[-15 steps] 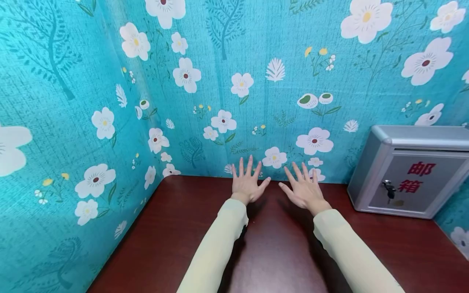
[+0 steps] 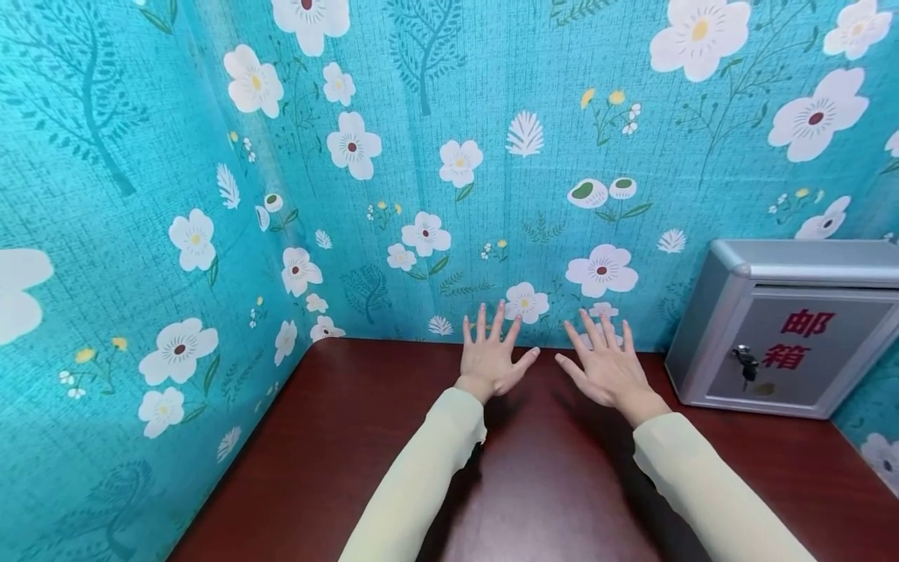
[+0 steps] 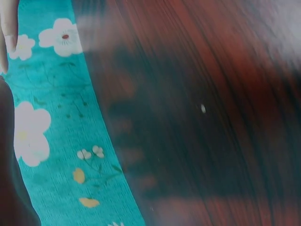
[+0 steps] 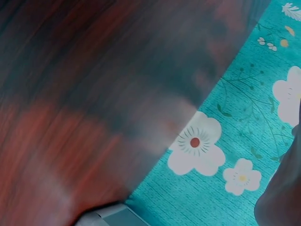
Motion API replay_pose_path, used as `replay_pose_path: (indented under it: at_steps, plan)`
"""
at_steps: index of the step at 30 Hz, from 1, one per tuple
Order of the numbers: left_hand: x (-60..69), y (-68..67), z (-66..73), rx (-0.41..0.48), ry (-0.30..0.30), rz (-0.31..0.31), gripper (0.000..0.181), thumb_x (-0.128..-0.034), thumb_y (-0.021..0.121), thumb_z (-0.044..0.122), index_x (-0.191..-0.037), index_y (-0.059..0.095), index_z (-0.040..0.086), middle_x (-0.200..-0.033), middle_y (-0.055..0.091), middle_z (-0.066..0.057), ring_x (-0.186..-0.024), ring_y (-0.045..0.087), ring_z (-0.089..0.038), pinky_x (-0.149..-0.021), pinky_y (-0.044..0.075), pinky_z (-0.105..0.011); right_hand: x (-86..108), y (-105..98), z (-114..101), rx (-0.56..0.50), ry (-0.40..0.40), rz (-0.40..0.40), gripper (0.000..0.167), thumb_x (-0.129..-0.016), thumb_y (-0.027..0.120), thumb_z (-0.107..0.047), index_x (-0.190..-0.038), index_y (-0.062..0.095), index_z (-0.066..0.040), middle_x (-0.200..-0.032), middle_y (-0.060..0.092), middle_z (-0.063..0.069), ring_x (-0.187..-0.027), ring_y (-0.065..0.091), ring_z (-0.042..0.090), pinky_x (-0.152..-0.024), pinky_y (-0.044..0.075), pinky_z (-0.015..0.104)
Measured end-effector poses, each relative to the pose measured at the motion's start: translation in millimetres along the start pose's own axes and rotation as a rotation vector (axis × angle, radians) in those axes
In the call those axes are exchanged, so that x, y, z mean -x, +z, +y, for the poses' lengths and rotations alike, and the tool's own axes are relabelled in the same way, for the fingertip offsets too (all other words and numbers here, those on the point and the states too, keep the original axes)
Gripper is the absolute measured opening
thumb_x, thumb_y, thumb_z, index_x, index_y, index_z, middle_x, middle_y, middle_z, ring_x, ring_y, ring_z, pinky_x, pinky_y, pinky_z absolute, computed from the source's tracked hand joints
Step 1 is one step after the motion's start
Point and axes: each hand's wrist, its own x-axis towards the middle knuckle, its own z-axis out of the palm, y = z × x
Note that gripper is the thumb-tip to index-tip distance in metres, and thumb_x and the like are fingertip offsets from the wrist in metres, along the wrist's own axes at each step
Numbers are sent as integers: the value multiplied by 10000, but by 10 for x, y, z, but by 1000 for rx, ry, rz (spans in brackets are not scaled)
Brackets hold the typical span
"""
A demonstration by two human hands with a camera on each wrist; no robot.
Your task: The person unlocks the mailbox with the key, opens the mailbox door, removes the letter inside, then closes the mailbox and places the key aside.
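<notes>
Both hands reach forward over the dark red-brown table (image 2: 534,484), fingers spread and backs of the hands facing up. My left hand (image 2: 489,365) is near the table's far edge, its fingertips overlapping the flowered cloth behind. To its right, with a narrow gap between the thumbs, is my right hand (image 2: 609,373), the closer of the two to the silver box. Neither holds anything. Shadows on the tabletop suggest both are held above it. Only parts of each hand show at the edges of the wrist views.
A silver metal box (image 2: 808,343) with red characters stands at the table's right, a key (image 2: 747,367) hanging from its lock. Blue flowered cloth (image 2: 393,257) covers the walls behind and at left. A tiny pale speck (image 3: 203,108) lies on the tabletop in the left wrist view.
Both hands have shifted to the right, the right one nearer the silver box. Their fingers stay spread. The box has not moved.
</notes>
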Motion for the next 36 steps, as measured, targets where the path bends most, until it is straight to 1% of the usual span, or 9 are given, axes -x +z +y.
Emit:
replay_pose_path:
  at_steps: [2,6,14,16,22,27,29,34,36]
  plan:
    - [-6,-8,37,9,16,10,812,-963,135,806,-1652,132,375,-1730,-58,23,-1571,-97,-351,-1223,-3,-625,18,-33,25,6,-13,22,709,-1045,476,-528,-1608,341,-120,-1682,175,213,-1523,91,508,-1172,-29,710]
    - [-7,-19,111,17,43,54,817,-959,154,813,-1650,149,377,-1733,3,18,-1575,-62,-352,-1223,45,-629,91,-102,75,27,-24,51,671,-1054,486,-490,-1599,362,-118,-1679,190,212,-1528,98,495,-1174,-4,710]
    - [15,-114,188,14,66,63,835,-947,141,827,-1652,126,379,-1731,-31,36,-1575,-54,-352,-1225,35,-623,165,-198,87,43,-43,65,663,-1064,461,-497,-1603,354,-127,-1679,195,204,-1522,107,495,-1164,-7,726]
    - [21,-126,223,16,78,67,840,-944,139,830,-1652,116,380,-1732,-21,33,-1575,-32,-361,-1225,59,-623,194,-237,88,52,-43,75,656,-1068,453,-495,-1604,354,-131,-1677,202,203,-1522,111,494,-1161,17,730]
    - [39,-152,356,40,107,93,858,-930,128,847,-1652,109,384,-1730,-23,46,-1574,24,-373,-1230,75,-609,278,-389,108,42,-53,80,662,-1070,456,-490,-1607,343,-120,-1668,218,217,-1524,106,491,-1164,-21,724]
    - [68,-159,516,106,147,144,866,-932,132,845,-1655,107,367,-1731,-9,40,-1572,38,-375,-1223,116,-614,420,-457,209,67,-66,123,687,-1037,552,-445,-1604,346,-116,-1660,230,217,-1516,113,492,-1158,-26,733]
    - [81,-158,576,134,155,157,857,-940,160,837,-1654,89,368,-1731,6,40,-1569,59,-377,-1220,151,-608,486,-481,244,74,-70,149,698,-1014,599,-425,-1589,370,-102,-1644,255,224,-1505,142,494,-1156,4,739]
    - [91,-186,747,256,170,161,833,-953,245,815,-1645,40,400,-1726,29,61,-1563,116,-362,-1217,217,-567,623,-575,371,55,-72,235,709,-974,660,-401,-1559,412,-86,-1604,315,237,-1463,225,492,-1147,95,737]
    - [83,-204,827,320,184,155,828,-956,268,808,-1641,27,411,-1724,36,66,-1562,135,-343,-1214,237,-552,681,-636,445,26,-59,267,720,-965,676,-385,-1565,405,-94,-1603,320,234,-1445,250,496,-1162,88,720]
